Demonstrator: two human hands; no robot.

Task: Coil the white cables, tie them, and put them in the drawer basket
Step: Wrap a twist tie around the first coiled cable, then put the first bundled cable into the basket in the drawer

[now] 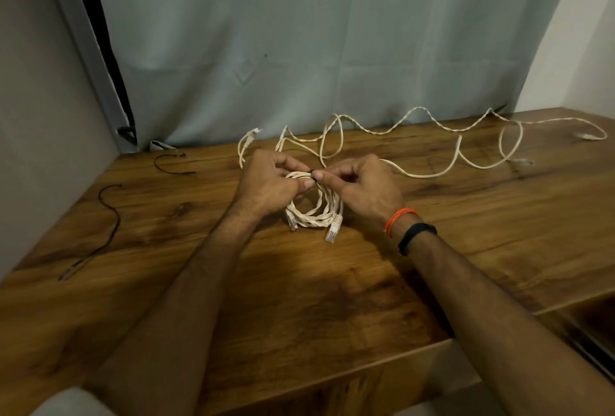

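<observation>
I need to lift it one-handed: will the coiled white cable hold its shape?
Probably floppy: the coil sags in uneven loops. It likely springs open unless tied; both hands pinch a dark tie at its top. Its plugs dangle loose and may snag.

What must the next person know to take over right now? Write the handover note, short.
Left hand: fingers pinch the top of the coiled white twisted cable.
Right hand: fingers pinch the small black tie at the same spot.
Done: one cable coiled on the brown wooden table; its tying is under way.
Left: finish this tie; coil and tie the loose white cable sprawled along the table's back; two thin black ties lie at the left. Drawer basket not visible.
</observation>
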